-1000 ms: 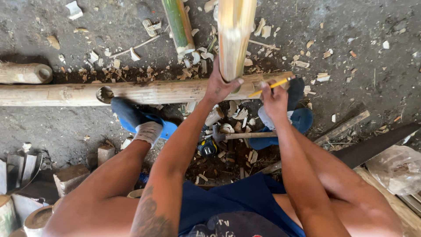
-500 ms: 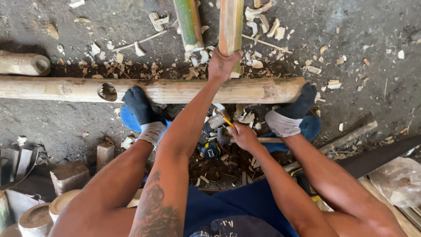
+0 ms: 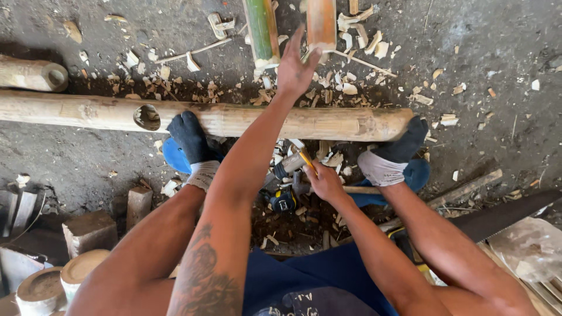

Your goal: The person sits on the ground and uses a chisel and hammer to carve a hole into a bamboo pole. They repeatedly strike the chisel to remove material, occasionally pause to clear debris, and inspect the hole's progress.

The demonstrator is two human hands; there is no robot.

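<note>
Bamboo pole [image 3: 234, 117] lies on the floor [image 3: 480, 52], long axis running 9 to 3 o'clock, pinned under both socked feet. Left hand [image 3: 295, 67], grip open, fingers spread, touches an upright tan bamboo piece [image 3: 321, 23] at 12 o'clock. Right hand [image 3: 325, 181], grip closed on a yellow pencil [image 3: 308, 164].

You're sitting in a rough bamboo workshop, working low on a bare, dusty concrete floor [image 3: 480, 41] rather than at any desk. A long bamboo pole [image 3: 246, 117] with a hole cut in its side lies across in front of you, and more bamboo pieces, one green [image 3: 261, 32] and one orange-brown [image 3: 321, 23], lie beyond it. Pale shavings and chips [image 3: 345, 88] litter the ground. A hand saw [image 3: 503, 213] lies at your right, cut wooden blocks [image 3: 88, 231] and bamboo sections [image 3: 41, 289] at your left.
</note>
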